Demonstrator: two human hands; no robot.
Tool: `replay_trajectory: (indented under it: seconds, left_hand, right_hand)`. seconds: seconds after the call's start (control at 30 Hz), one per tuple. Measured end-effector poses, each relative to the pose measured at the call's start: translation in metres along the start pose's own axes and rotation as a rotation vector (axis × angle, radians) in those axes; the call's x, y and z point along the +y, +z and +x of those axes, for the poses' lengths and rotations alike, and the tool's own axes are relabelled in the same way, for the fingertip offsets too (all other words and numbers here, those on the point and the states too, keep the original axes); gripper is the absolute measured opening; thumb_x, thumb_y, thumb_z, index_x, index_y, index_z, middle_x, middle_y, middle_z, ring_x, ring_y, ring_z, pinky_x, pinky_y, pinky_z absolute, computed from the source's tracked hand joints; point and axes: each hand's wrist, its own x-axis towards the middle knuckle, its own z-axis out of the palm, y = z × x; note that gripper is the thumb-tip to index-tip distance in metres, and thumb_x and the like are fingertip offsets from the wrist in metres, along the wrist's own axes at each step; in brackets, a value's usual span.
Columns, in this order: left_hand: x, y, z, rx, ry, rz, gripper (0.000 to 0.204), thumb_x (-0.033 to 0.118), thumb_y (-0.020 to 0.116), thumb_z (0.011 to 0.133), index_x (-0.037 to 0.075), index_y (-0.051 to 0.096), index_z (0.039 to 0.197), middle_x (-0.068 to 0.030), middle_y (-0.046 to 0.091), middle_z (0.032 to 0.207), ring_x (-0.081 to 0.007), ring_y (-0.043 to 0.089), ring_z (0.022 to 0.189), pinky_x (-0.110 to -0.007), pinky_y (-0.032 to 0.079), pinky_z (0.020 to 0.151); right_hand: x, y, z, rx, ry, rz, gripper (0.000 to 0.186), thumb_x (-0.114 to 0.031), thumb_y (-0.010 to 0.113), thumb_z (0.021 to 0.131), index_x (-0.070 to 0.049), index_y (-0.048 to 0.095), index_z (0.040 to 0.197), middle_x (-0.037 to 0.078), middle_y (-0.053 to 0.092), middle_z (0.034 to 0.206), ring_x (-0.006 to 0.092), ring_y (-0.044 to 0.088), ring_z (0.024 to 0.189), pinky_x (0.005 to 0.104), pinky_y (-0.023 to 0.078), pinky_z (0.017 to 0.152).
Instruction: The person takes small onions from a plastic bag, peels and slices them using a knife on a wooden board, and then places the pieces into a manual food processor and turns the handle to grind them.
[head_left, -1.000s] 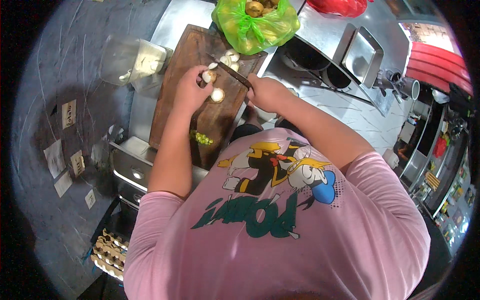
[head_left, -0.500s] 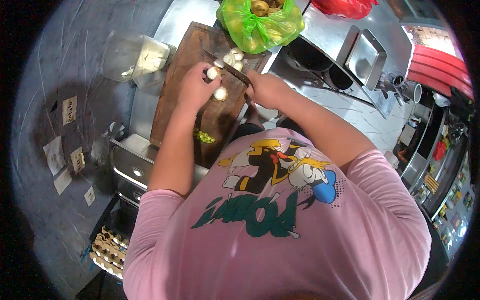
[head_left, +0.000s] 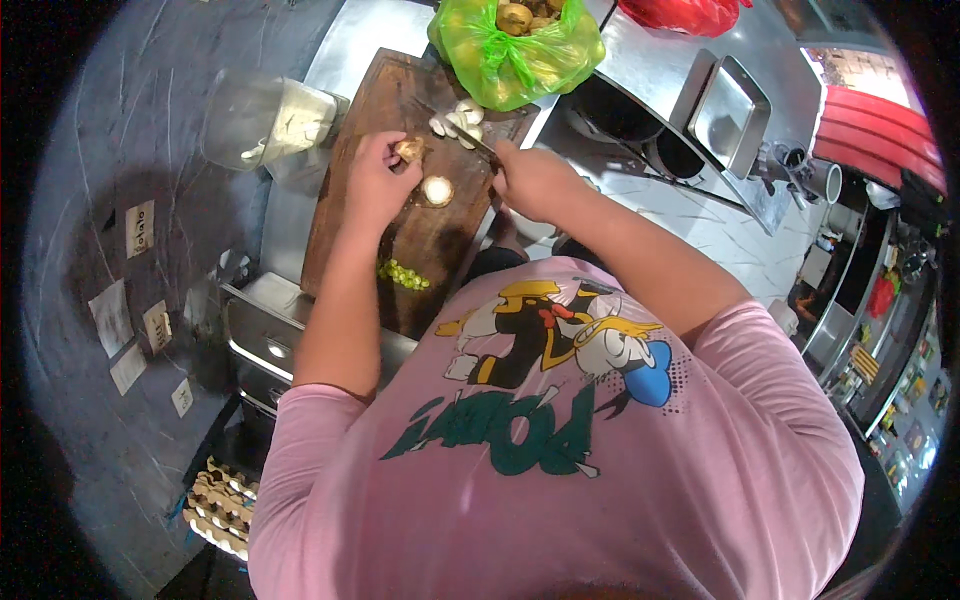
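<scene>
Nearest, chopped green pieces (head_left: 403,275) lie at the cutting board's (head_left: 340,225) six o'clock. Beyond, my left hand (head_left: 383,172) grasps a brown-skinned vegetable piece (head_left: 409,151), now skin outward where white showed half a second ago. At its two o'clock, beneath the knife (head_left: 477,146) my right hand (head_left: 530,183) grips, white slices (head_left: 467,109) sit grouped; I judge one cut finished.

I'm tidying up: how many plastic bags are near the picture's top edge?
2: a green plastic bag at the far end of the cutting board; a red plastic bag to its right, cut off by the frame. Others may be hidden.
</scene>
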Motion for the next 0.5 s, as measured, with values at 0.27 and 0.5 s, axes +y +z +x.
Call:
replay_trajectory:
  seconds: [0.27, 0.5]
  left_hand:
    - [0.002, 0.022, 0.005, 0.038, 0.008, 0.117, 0.047, 0.015, 0.091, 0.086, 0.001, 0.071, 0.127, -0.0163, 0.072, 0.126, -0.0286, 0.076, 0.108, -0.038, 0.063, 0.095]
    - [0.004, 0.024, 0.001, 0.082, 0.065, 0.120, 0.045, 0.010, 0.091, 0.085, 0.000, 0.070, 0.124, -0.0165, 0.072, 0.125, -0.0295, 0.076, 0.107, -0.040, 0.063, 0.095]
  right_hand:
    - [-0.019, -0.003, -0.015, -0.040, 0.054, 0.015, 0.032, -0.026, 0.058, 0.105, -0.001, 0.053, 0.125, 0.027, 0.075, 0.093, 0.0507, 0.073, 0.094, 0.0635, 0.056, 0.084]
    - [-0.026, -0.002, -0.016, -0.051, 0.076, -0.004, 0.032, -0.026, 0.058, 0.105, 0.000, 0.053, 0.123, 0.028, 0.075, 0.092, 0.0509, 0.074, 0.094, 0.0614, 0.058, 0.083]
